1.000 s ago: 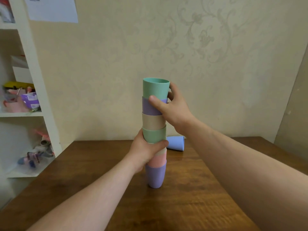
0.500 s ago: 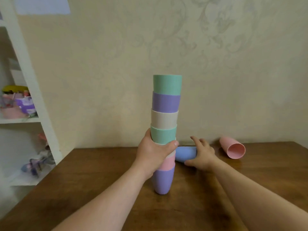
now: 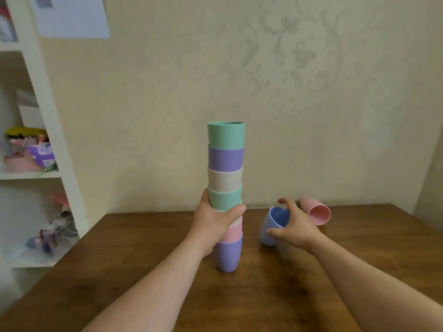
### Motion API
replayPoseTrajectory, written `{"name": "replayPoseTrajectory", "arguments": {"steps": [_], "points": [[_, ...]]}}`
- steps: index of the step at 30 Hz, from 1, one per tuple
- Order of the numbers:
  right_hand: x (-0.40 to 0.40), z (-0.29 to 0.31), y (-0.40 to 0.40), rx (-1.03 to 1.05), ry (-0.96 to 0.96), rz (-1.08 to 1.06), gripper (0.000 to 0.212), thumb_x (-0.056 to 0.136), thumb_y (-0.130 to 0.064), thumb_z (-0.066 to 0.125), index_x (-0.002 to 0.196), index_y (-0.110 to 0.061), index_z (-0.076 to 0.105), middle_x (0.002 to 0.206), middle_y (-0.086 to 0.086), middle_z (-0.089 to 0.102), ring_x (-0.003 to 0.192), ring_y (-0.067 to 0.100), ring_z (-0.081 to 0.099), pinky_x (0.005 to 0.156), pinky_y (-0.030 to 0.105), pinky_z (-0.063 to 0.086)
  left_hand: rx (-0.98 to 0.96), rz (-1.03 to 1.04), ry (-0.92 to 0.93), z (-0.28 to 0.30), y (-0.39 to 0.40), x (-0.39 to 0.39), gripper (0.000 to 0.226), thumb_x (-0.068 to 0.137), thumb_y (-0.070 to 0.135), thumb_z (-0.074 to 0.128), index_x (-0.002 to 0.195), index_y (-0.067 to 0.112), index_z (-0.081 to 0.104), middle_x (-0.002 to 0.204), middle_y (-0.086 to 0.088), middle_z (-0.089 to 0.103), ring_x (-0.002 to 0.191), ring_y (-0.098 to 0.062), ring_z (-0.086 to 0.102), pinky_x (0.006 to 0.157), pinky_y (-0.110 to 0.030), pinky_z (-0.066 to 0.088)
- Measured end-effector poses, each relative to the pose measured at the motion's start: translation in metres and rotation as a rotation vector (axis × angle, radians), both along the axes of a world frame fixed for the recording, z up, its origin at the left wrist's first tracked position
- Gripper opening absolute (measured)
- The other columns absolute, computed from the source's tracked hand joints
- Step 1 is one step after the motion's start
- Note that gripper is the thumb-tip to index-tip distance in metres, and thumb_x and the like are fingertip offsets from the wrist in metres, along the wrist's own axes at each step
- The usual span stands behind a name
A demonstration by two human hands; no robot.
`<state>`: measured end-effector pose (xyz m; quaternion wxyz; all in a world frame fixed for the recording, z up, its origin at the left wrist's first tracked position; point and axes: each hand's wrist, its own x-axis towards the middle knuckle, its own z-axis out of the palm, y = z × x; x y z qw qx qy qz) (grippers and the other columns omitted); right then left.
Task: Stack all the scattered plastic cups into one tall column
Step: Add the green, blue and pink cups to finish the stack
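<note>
A tall column of several nested cups point(image 3: 225, 164) stands upright on the wooden table point(image 3: 143, 255), teal on top and purple at the bottom. My left hand point(image 3: 215, 219) is wrapped around its lower middle. To the right, my right hand point(image 3: 293, 226) grips a light blue cup point(image 3: 273, 224), tilted with its mouth facing up and toward me, its base just above the table. A pink cup point(image 3: 316, 212) lies on its side behind my right hand, near the wall, its mouth facing me.
A white shelf unit point(image 3: 48, 140) with boxes and small clutter stands at the left of the table. The patterned wall point(image 3: 311, 116) runs along the table's far edge. A paper sheet point(image 3: 72, 15) hangs at the upper left.
My right hand left the top of the column, went down to the blue cup lying behind it, took hold of it and has now tipped it up to the right. The left hand stays put.
</note>
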<state>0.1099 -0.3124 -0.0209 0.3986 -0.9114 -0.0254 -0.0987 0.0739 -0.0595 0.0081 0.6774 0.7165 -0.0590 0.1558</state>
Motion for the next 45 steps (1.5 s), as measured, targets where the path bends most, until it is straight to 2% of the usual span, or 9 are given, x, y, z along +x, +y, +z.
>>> {"name": "replayPoseTrajectory", "arguments": {"steps": [3,10,15,17,21,25,28,34,45], "points": [[-0.023,0.001,-0.007,0.043,-0.001,0.009,0.108,0.067,-0.035,0.095,0.156,-0.038,0.035,0.139,-0.004,0.054,0.121,0.018,0.055,0.099,0.037,0.052,-0.020,-0.014,-0.007,-0.002,0.000,-0.011,0.055,0.078,0.018,0.096,0.122,0.028,0.066,0.105,0.008,0.082,0.096,-0.013,0.079,0.083,-0.034,0.062],[-0.065,-0.028,0.015,0.220,0.045,0.007,0.119,0.061,-0.033,0.093,0.161,-0.040,0.029,0.139,-0.009,0.059,0.119,0.015,0.062,0.088,0.027,0.053,-0.016,0.014,0.008,-0.002,0.001,-0.037,0.065,0.065,0.036,0.095,0.122,0.031,0.066,0.106,0.010,0.082,0.098,-0.013,0.079,0.086,-0.037,0.063],[-0.078,-0.039,0.035,0.581,0.120,-0.065,0.079,0.062,-0.022,0.099,0.132,-0.021,0.063,0.117,0.001,0.074,0.104,0.023,0.073,0.089,0.047,0.062,0.002,0.030,0.026,-0.002,0.001,-0.052,0.057,0.074,0.025,0.097,0.121,0.033,0.066,0.105,0.011,0.082,0.096,-0.011,0.079,0.083,-0.036,0.064],[-0.078,-0.008,0.040,0.737,0.068,-0.081,0.072,0.065,-0.025,0.098,0.128,-0.019,0.065,0.115,0.008,0.075,0.102,0.030,0.075,0.087,0.057,0.063,-0.004,0.053,0.028,-0.003,0.001,-0.055,0.057,0.074,0.024,0.098,0.121,0.032,0.067,0.105,0.012,0.082,0.095,-0.010,0.079,0.081,-0.033,0.063],[-0.080,0.113,0.054,0.915,-0.229,0.008,0.039,0.087,-0.025,0.087,0.120,-0.022,0.066,0.117,0.007,0.075,0.102,0.025,0.075,0.085,0.048,0.064,-0.011,0.067,0.039,-0.005,0.000,-0.057,0.065,0.065,0.032,0.100,0.121,0.031,0.067,0.105,0.009,0.082,0.096,-0.014,0.080,0.083,-0.038,0.065],[-0.100,0.232,0.079,0.913,-0.464,0.148,0.049,0.076,-0.041,0.088,0.116,-0.023,0.065,0.110,0.000,0.075,0.103,0.021,0.075,0.086,0.045,0.065,0.005,0.063,0.066,0.000,-0.002,-0.060,0.062,0.063,0.036,0.097,0.117,0.035,0.066,0.102,0.010,0.082,0.095,-0.015,0.079,0.082,-0.039,0.065],[-0.113,0.272,0.101,0.833,-0.503,0.266,0.039,0.084,-0.036,0.087,0.112,-0.022,0.065,0.107,0.001,0.074,0.096,0.019,0.075,0.081,0.040,0.064,0.045,0.059,0.077,0.005,-0.002,-0.062,0.067,0.061,0.044,0.095,0.120,0.038,0.063,0.108,0.013,0.079,0.100,-0.015,0.077,0.088,-0.040,0.064],[-0.100,0.255,0.132,0.678,-0.399,0.283,0.048,0.082,-0.029,0.091,0.121,-0.016,0.066,0.111,0.003,0.075,0.092,0.014,0.074,0.078,0.031,0.065,0.060,0.084,0.079,0.010,-0.006,-0.065,0.079,0.054,0.053,0.093,0.124,0.040,0.059,0.115,0.013,0.075,0.105,-0.017,0.074,0.095,-0.045,0.063],[-0.089,0.202,0.141,0.689,-0.257,0.368,0.049,0.086,-0.043,0.084,0.126,-0.027,0.061,0.118,0.003,0.075,0.107,0.024,0.076,0.090,0.042,0.064,0.053,0.118,0.094,0.008,-0.010,-0.058,0.070,0.069,0.038,0.097,0.127,0.036,0.058,0.116,0.014,0.072,0.105,-0.014,0.071,0.093,-0.040,0.060]]}}
